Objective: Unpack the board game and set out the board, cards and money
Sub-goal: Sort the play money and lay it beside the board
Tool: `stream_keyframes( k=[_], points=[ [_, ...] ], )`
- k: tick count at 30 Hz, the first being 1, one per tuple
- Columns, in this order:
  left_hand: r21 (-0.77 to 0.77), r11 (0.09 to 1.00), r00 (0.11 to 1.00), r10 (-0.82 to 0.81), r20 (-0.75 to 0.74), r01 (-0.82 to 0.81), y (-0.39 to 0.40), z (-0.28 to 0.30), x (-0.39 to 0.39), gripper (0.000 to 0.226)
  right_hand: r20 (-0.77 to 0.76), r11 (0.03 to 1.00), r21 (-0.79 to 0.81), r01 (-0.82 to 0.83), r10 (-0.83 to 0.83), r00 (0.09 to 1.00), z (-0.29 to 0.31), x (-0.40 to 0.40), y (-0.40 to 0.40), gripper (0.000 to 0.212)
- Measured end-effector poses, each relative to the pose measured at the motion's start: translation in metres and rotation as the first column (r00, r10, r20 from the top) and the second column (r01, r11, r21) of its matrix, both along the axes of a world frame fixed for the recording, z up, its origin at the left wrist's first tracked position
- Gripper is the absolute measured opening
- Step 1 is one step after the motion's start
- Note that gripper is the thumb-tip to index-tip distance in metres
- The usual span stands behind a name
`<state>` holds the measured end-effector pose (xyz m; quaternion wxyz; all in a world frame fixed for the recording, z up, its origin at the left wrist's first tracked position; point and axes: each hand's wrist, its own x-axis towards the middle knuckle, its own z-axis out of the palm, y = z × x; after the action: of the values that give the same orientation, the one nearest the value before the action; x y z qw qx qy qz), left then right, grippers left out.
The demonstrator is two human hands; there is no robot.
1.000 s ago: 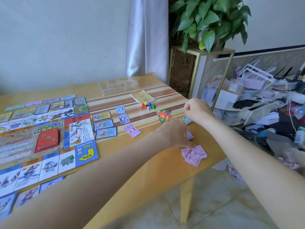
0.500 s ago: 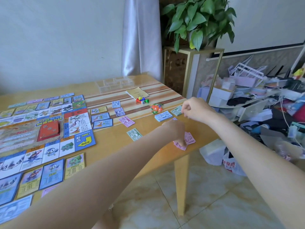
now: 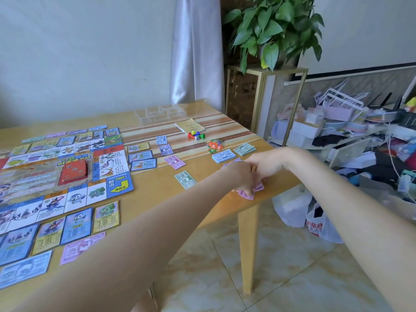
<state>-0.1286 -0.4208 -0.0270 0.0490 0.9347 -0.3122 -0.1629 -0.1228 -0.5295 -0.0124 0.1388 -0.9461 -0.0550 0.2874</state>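
I see both of the person's arms reaching forward to the right edge of a wooden counter (image 3: 157, 192). The left hand (image 3: 239, 176) presses down with curled fingers on a small pile of pink money (image 3: 247, 194) lying close to the counter's edge. The right hand (image 3: 265, 164) meets it from the other side, fingers bent down onto the same pink notes; I cannot tell exactly which notes each finger pinches, since the hands overlap.

Just behind the hands lie a stack of blue money (image 3: 223, 156) and, to its right, a stack of green money (image 3: 244, 149). A single green note (image 3: 185, 179) lies left of the hands, and a single pink note (image 3: 174, 162) sits a little further back.

The game board (image 3: 67, 167) is spread flat on the left part of the counter, with a red card deck (image 3: 74, 171) resting on it. Property cards (image 3: 142, 156) lie in a column beside the board's right edge, and more cards run along its near edge. A small heap of orange and green tokens (image 3: 214, 146) sits beside the blue stack. Further back, coloured pawns with a die (image 3: 195, 135) stand just in front of a yellow booklet (image 3: 190, 126), and a clear plastic tray (image 3: 160, 111) rests near the far edge.
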Motion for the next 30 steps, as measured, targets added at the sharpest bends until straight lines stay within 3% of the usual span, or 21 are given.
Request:
stream_keyframes(
  k=[3, 5, 8, 10, 12, 15, 19, 25, 26, 30],
  points=[
    [-0.048, 0.999, 1.0, 0.02, -0.001, -0.02, 0.003, -0.003, 0.003, 0.058, -0.056, 0.995, 0.081, 0.059, -0.054, 0.997, -0.005, 0.003, -0.003, 0.035],
    [-0.163, 0.981, 0.994, 0.108, -0.008, -0.108, 0.004, -0.006, 0.007, 0.06, -0.079, 0.977, 0.174, 0.122, -0.109, 0.991, -0.007, 0.003, -0.008, 0.024],
    [-0.428, 0.857, 0.958, 0.244, -0.15, -0.286, 0.005, -0.005, 0.018, 0.057, -0.032, 0.876, 0.4, 0.271, -0.282, 0.959, -0.004, 0.009, -0.021, 0.022],
    [-0.531, 0.793, 0.953, 0.272, -0.131, -0.299, 0.006, -0.005, 0.026, 0.046, 0.022, 0.787, 0.502, 0.359, -0.427, 0.904, -0.001, 0.016, -0.029, 0.019],
    [-0.517, 0.823, 0.962, 0.273, -0.003, -0.235, 0.008, -0.007, 0.03, 0.037, 0.127, 0.782, 0.475, 0.404, -0.515, 0.848, -0.002, 0.025, -0.036, 0.02],
    [-0.334, 0.94, 0.972, 0.142, 0.187, -0.073, 0.013, -0.014, 0.036, 0.035, 0.26, 0.849, 0.315, 0.424, -0.507, 0.822, -0.012, 0.038, -0.041, 0.024],
    [-0.161, 0.987, 0.985, 0.009, 0.17, 0.018, 0.019, -0.02, 0.047, 0.039, 0.353, 0.9, 0.129, 0.417, -0.435, 0.828, -0.021, 0.048, -0.038, 0.027],
    [-0.247, 0.968, 0.993, -0.011, 0.114, 0.039, 0.023, -0.016, 0.058, 0.039, 0.39, 0.894, -0.183, 0.41, -0.316, 0.865, -0.013, 0.057, -0.023, 0.036],
    [-0.297, 0.955, 0.995, 0.002, 0.104, 0.029, 0.025, -0.014, 0.06, 0.039, 0.425, 0.892, -0.153, 0.426, -0.33, 0.843, -0.011, 0.061, -0.02, 0.034],
    [-0.404, 0.914, 0.985, 0.094, 0.142, -0.029, 0.042, -0.002, 0.081, 0.037, 0.496, 0.885, 0.213, 0.414, -0.463, 0.735, 0.004, 0.084, 0.0, 0.02]
  ],
)
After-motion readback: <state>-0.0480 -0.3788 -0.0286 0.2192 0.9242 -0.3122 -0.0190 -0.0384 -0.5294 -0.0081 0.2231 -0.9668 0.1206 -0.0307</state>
